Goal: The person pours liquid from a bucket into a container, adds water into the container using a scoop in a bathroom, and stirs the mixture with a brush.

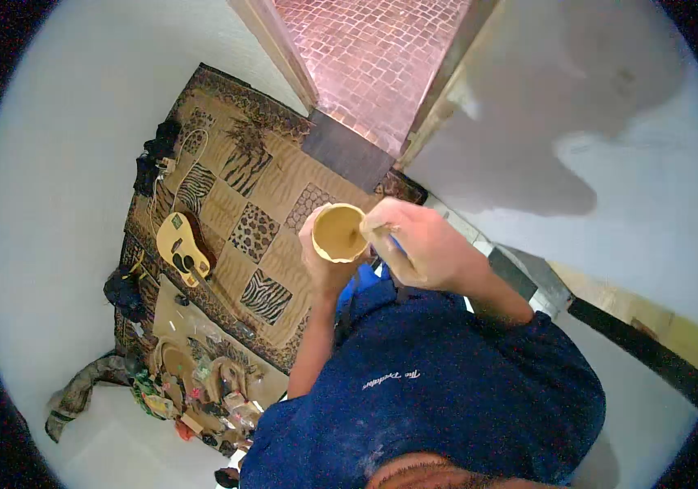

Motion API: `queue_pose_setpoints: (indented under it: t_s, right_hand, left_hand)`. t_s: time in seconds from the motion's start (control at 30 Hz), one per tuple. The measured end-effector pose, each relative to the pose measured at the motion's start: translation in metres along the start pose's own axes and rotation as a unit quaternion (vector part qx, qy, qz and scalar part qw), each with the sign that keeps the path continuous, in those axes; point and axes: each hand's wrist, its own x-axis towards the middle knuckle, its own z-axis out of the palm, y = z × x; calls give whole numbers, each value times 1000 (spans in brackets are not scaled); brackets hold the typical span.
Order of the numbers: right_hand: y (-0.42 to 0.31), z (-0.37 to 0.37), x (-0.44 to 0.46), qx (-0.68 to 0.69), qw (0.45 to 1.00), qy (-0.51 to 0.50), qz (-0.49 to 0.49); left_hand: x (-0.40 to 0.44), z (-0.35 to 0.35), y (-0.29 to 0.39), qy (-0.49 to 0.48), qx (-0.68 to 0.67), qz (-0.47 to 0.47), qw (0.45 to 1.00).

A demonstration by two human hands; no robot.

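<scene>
A yellowish, clay-like cup (338, 231) with a wavy, uneven rim is held up in front of my chest, its mouth toward the camera. My left hand (316, 262) wraps around its outer side. At the cup's right rim is my right hand (424, 244), its fingers bent and drawn together. Pale smears cover the fingertips. Whether they pinch the rim or some small thing cannot be made out. Inside the cup, near the right wall, a darker spot shows.
A patterned rug (227, 179) covers the floor, with a guitar (183, 242) on it. A cluttered low board (202, 359) stands at lower left. Dark bundles (125, 289) lie along the left wall. A doorway opens onto brick-patterned floor (373, 57). A wall (610, 179) rises at right.
</scene>
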Motion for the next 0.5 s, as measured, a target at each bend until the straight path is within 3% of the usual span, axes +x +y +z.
queue_pose_setpoints:
  t_s: [0.07, 0.13, 0.27, 0.33, 0.37, 0.43, 0.5]
  right_hand:
    - [15, -10, 33, -47, 998, 27, -34]
    - [16, -15, 71, -46, 997, 37, -56]
    - [38, -32, 131, -64, 990, 116, -43]
    - [52, -44, 154, -65, 990, 124, 19]
    - [56, -50, 168, -43, 988, 139, 42]
    - [62, -61, 196, 5, 981, 164, 108]
    - [83, -72, 221, -35, 979, 184, 74]
  left_hand:
    - [43, 12, -4, 2, -19, 7, 1000]
    - [74, 24, -8, 13, -53, -57, 997]
    - [159, 41, 4, 4, -46, 13, 999]
    - [198, 49, 6, -20, -89, 13, 996]
    - [219, 51, 5, -18, -49, 79, 995]
    - [256, 59, -3, -56, -54, 24, 997]
    - [297, 67, -11, -90, -59, 8, 994]
